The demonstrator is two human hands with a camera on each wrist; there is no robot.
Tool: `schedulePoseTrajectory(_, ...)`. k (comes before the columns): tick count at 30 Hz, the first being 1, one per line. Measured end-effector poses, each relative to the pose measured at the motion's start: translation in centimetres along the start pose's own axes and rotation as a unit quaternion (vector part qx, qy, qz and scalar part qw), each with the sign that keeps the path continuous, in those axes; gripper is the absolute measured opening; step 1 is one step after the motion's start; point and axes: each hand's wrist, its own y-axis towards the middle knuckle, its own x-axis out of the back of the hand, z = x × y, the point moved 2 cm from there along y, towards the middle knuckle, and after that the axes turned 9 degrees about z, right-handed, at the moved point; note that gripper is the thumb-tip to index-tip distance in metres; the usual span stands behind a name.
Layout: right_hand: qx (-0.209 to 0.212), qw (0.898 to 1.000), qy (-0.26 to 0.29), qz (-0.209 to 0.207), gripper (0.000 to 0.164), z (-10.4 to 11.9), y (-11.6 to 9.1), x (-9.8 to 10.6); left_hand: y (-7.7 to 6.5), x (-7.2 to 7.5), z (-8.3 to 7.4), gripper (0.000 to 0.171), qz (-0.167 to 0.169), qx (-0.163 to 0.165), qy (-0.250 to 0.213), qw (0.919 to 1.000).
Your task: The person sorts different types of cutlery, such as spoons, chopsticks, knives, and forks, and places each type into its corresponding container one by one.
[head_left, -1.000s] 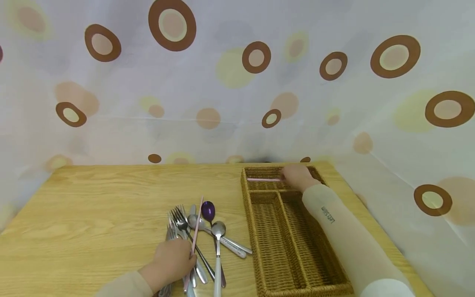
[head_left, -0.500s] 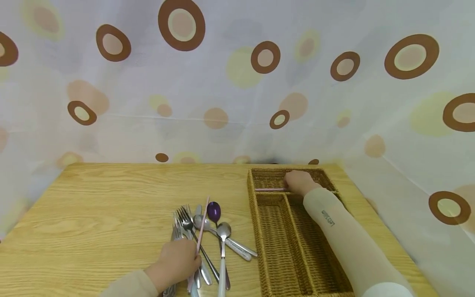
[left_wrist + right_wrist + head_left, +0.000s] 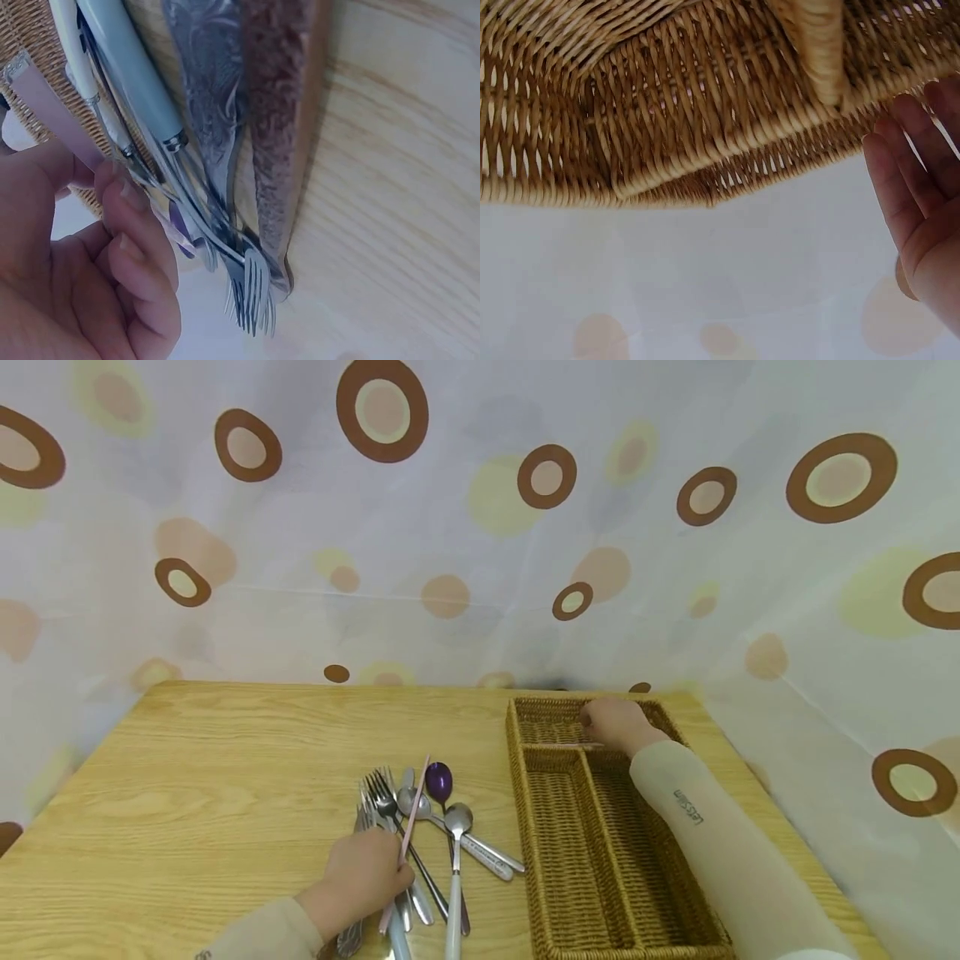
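Note:
My left hand (image 3: 365, 874) pinches a pink chopstick (image 3: 417, 806) over a pile of cutlery; its silver-tipped end shows in the left wrist view. Beneath and beside that hand lie several forks (image 3: 382, 793), some spoons (image 3: 458, 818), one with a purple bowl (image 3: 438, 782), and pieces with pale handles (image 3: 139, 71). My right hand (image 3: 617, 724) is over the back compartment of a wicker cutlery tray (image 3: 534, 868). In the right wrist view its fingers are fairly straight, with nothing seen in them. A second pink stick (image 3: 562, 745) lies along the back compartment's divider, partly hidden.
The tray stands on the right of a wooden table (image 3: 247, 760), with two long compartments in front of the crosswise back one. A patterned sheet (image 3: 360, 527) hangs behind the table and along its right side. A dark reddish-brown handle (image 3: 281, 97) lies beside the forks.
My right hand has drawn the second pink stick toward the divider, then let it go and shifted slightly away. The left hand keeps its chopstick. The head view has turned a little left.

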Motion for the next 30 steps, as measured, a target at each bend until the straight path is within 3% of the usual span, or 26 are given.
schedulePoseTrajectory(7,0.008,1.0,0.0,-0.023,0.014,0.6,-0.8,0.9,0.5,1.0,-0.3,0.033,-0.026,-0.011,0.003,0.9996)
schedulePoseTrajectory(19,0.057,0.996,-0.027,-0.06,0.01,4.4,-2.2,3.0,1.0,3.2,-1.2,0.027,-0.006,-0.002,-0.018,0.9998)
schedulePoseTrajectory(30,0.085,0.989,-0.071,-0.094,0.028,7.5,-2.8,3.8,1.6,4.6,-1.6,0.023,-0.045,-0.018,-0.009,0.9988)
